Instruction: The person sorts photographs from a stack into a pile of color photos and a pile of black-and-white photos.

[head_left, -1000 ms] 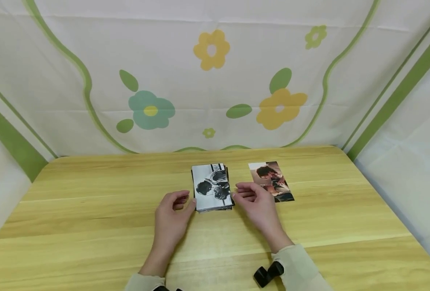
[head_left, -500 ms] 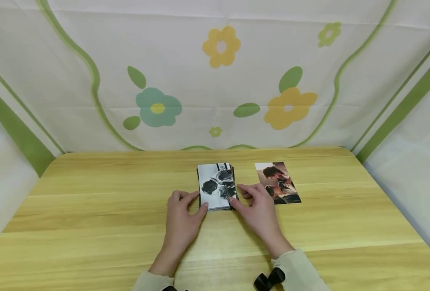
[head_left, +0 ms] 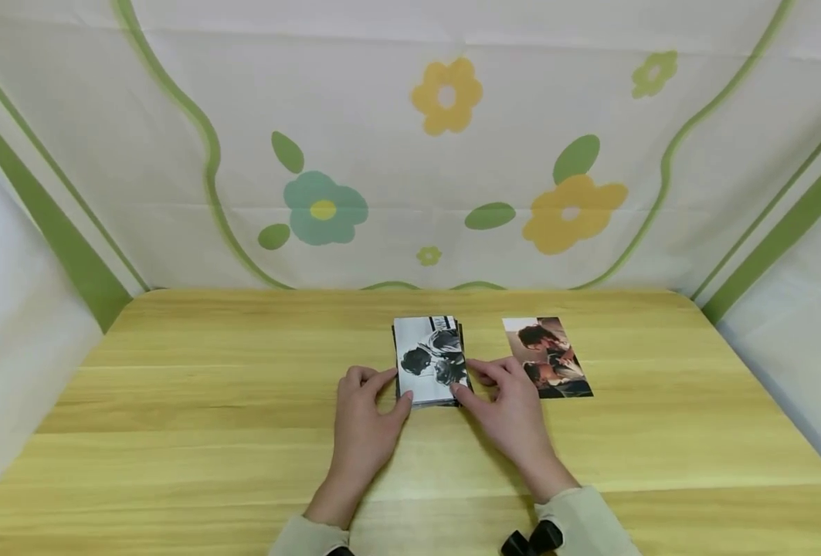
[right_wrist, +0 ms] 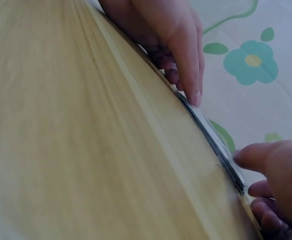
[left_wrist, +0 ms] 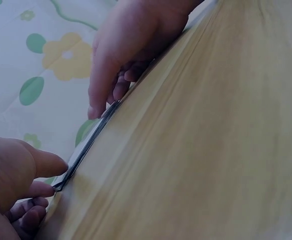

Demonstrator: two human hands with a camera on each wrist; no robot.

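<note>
A neat stack of photo cards (head_left: 424, 347) lies on the wooden table, a black-and-white picture of figures on top. My left hand (head_left: 364, 425) holds its lower left corner, thumb on the near edge and index finger along the side. On the opposite side my right hand (head_left: 510, 409) grips the lower right, its thumb over the top card's edge. Both wrist views show the layered edge of the stack (left_wrist: 90, 142) between the two hands, lying low on the tabletop. A single colour photo card (head_left: 556, 359) lies flat to the right, just beyond my right hand.
The wooden tabletop (head_left: 208, 401) runs back to a white cloth (head_left: 382, 116) printed with flowers and green lines. White cloth also stands at both sides. A black strap piece (head_left: 531, 538) is at my right sleeve.
Both hands have closed in on the stack: left fingers reached its left edge and the right thumb came onto its right corner. The whole head view has shifted; the single card stays put.
</note>
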